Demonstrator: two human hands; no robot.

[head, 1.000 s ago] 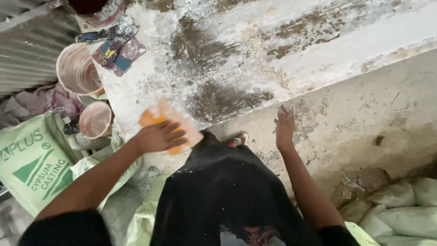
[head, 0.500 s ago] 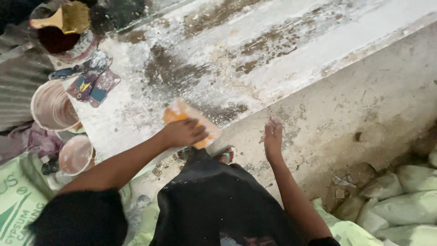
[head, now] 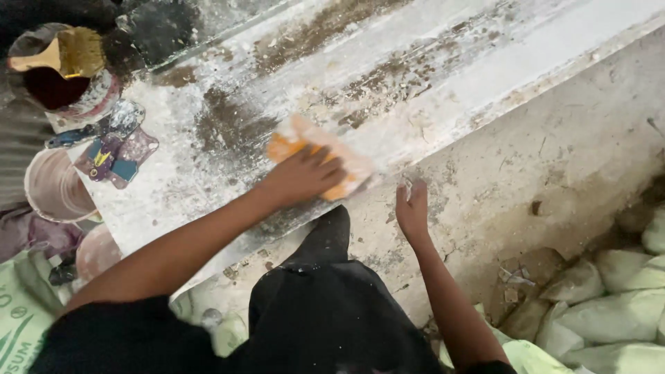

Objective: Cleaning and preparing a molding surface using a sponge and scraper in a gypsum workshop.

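The left hand (head: 301, 176) presses flat on the orange sponge (head: 325, 163), fingers curled over it. The sponge lies slantwise on the white slab (head: 443, 83). The right hand (head: 412, 208) rests open nearby, holding nothing.

Head cam, steep downward, probably close.

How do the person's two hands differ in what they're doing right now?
The left hand lies flat on an orange sponge on the white-streaked slab; the right hand holds nothing. The left hand rests on the slab's top, while the right hand presses on the rough grey wall beside it. The left arm reaches further forward. Both hands are bare with the palm down.
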